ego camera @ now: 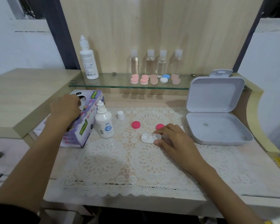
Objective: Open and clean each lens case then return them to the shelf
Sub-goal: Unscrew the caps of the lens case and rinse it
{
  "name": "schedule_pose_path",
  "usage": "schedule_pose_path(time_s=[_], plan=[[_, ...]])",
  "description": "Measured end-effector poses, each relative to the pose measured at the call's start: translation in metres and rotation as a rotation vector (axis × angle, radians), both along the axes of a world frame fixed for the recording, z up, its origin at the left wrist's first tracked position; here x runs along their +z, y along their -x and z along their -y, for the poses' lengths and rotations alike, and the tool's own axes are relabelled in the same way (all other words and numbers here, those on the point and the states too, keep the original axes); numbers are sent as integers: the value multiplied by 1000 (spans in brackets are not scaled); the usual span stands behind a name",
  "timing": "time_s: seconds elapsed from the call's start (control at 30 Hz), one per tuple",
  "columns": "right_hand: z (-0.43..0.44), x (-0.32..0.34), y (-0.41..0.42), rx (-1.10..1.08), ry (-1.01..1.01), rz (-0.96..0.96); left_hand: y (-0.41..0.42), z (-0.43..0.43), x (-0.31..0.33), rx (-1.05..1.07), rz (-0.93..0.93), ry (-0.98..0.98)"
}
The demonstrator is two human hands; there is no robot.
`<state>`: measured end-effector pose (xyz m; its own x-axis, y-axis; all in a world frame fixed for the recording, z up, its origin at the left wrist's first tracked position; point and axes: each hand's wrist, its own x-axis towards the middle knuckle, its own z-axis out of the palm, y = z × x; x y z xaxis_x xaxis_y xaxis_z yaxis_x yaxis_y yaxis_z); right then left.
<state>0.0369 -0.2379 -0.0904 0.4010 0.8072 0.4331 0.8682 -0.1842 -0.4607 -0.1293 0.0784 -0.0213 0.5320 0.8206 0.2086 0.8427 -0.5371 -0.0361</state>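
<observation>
Lace-mat worktop (263, 180): right hand (173, 138) pinches lens case (149, 137) at its right well; light, slick plastic, so hold its rim. Left hand (66, 107) at tissue box (86, 125), grip unclear.

Left hand (66, 107) reaches forward, knuckles up, fingers curled, tips hidden. Right hand (173, 138) lies palm down, thumb and forefinger pinching a white plastic lens case (146, 138).

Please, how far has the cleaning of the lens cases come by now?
Done: one lens case is open, its two pink caps lying on the mat. In hand: the right hand pinches it while the left hand pinches a tissue at the tissue box. Left: wiping, recapping, shelving; whether the five cases on the glass shelf are clean cannot be told.
</observation>
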Motion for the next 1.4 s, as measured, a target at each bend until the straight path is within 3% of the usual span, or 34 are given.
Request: schedule_pose_path(time_s=[0.17, 0.37, 0.43, 0.77, 0.97, 1.4], plan=[[0, -1, -1, 3, 0, -6, 8, 8, -6, -30, 194, -81], [1, -1, 0, -5, -4, 4, 7, -2, -5, -49, -12, -41], [1, -2, 0, -1, -7, 6, 4, -1, -5, -43, 2, -2], [0, -3, -2, 7, -2, 16, 11, 16, -6, -124, 343, -158], [0, -4, -3, 5, 10, 30, 12, 27, -1, -48, 560, -181], [0, -3, 0, -6, 10, 30, 13, 37, 3, -39, 632, -128]])
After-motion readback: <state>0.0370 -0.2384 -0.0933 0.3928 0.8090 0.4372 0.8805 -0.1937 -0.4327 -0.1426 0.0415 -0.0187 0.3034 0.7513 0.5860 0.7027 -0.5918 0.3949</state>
